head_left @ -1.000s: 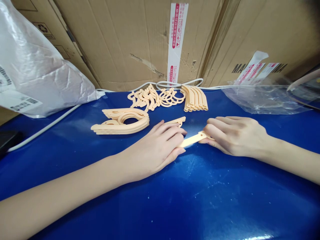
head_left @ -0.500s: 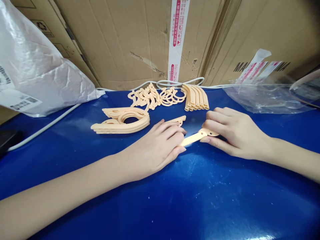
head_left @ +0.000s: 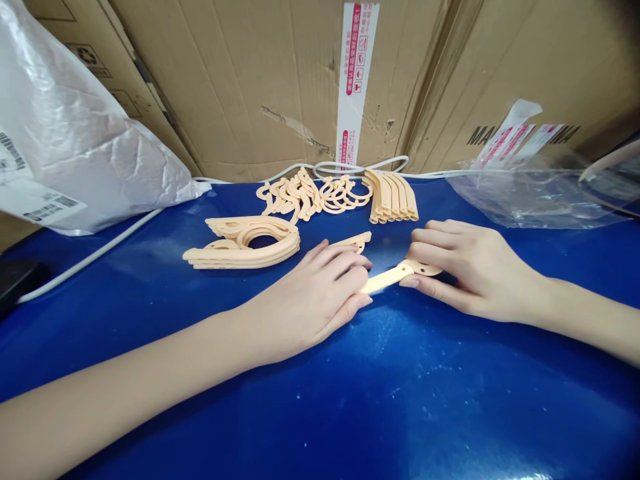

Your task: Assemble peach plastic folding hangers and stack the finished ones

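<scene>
A peach plastic strip (head_left: 387, 277) with small holes lies flat on the blue table (head_left: 350, 400). My left hand (head_left: 310, 297) rests palm down on the strip's left end, fingers curled and pinching it. My right hand (head_left: 470, 267) holds the right end, where a rounded peach piece (head_left: 425, 269) overlaps the strip. A second short peach piece (head_left: 356, 239) lies just behind my left fingers.
A stack of curved peach hangers (head_left: 245, 243) lies left of centre. Loose hook pieces (head_left: 315, 192) and a row of curved strips (head_left: 393, 195) sit by the cardboard boxes (head_left: 280, 80). A white bag (head_left: 75, 147) is at left, clear plastic bags (head_left: 535, 193) at right, a white cable (head_left: 90, 257) along the back.
My right hand has slid a little to the right and opened its grip, uncovering the rounded piece at the strip's end. My left hand has stayed put.
</scene>
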Motion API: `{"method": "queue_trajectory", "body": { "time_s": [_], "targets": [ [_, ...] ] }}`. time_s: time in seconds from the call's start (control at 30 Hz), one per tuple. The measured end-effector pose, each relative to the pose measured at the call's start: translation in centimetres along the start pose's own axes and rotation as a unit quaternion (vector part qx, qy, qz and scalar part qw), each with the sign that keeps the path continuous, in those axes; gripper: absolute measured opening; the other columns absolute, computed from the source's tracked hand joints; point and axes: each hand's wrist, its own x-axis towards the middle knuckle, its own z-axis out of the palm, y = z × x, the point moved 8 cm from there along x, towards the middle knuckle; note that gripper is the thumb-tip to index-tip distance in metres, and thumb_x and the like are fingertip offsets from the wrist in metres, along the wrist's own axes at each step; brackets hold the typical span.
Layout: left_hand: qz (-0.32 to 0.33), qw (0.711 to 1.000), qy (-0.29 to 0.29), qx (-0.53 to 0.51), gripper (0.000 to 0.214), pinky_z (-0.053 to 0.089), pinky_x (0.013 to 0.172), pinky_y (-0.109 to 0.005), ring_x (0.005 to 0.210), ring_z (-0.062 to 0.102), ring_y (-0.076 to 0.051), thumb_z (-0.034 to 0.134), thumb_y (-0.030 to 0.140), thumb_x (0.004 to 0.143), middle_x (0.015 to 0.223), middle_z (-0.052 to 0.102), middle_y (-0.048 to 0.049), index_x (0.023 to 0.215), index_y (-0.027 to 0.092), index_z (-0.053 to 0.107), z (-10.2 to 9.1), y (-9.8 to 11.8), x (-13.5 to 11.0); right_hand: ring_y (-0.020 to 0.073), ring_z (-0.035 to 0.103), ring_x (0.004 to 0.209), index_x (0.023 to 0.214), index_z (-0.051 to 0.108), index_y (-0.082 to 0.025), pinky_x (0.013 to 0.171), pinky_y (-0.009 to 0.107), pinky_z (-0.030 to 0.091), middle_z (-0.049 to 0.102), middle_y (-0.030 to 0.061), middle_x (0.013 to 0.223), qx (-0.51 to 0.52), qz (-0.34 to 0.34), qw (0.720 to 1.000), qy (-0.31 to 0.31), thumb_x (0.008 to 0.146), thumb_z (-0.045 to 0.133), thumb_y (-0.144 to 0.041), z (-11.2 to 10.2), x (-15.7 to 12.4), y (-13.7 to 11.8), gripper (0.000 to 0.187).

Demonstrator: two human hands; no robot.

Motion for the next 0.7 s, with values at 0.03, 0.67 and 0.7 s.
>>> {"method": "queue_trajectory", "body": {
  "time_s": [0.03,0.67,0.7],
  "targets": [
    [0.0,1.0,0.001,0.0,0.025,0.028,0.112,-0.052,0.13,0.041,-0.025,0.031,0.028,0.102,0.129,0.055,-0.0087,0.108,0.015,0.053,-0.01,-0.01,-0.01,0.0163,0.041,0.065,0.077,0.052,-0.018,0.064,0.031,0.031,0.046,0.0016,0.071,0.002,0.001,1.0,-0.002,0.098,0.039,-0.036,0.01,0.01,0.01,0.031],
    [-0.048,0.995,0.022,-0.079,0.025,0.029,0.11,-0.053,0.13,0.044,-0.025,0.035,0.037,0.1,0.128,0.057,-0.0077,0.098,0.02,0.052,-0.83,-0.51,-0.42,0.0135,0.045,0.065,0.071,0.051,-0.018,0.065,0.029,0.033,0.048,-0.0015,0.067,0.141,0.0,0.987,-0.079,0.094,0.052,-0.034,0.36,-0.02,0.62,0.027],
    [-0.057,0.994,0.026,-0.091,0.025,0.03,0.11,-0.053,0.13,0.044,-0.025,0.035,0.038,0.1,0.128,0.057,-0.0077,0.097,0.02,0.052,-0.92,-0.65,-0.49,0.0133,0.046,0.066,0.07,0.052,-0.018,0.065,0.028,0.034,0.048,-0.002,0.067,0.166,0.001,0.982,-0.094,0.092,0.055,-0.035,0.4,-0.05,0.64,0.027]
  ]
}}
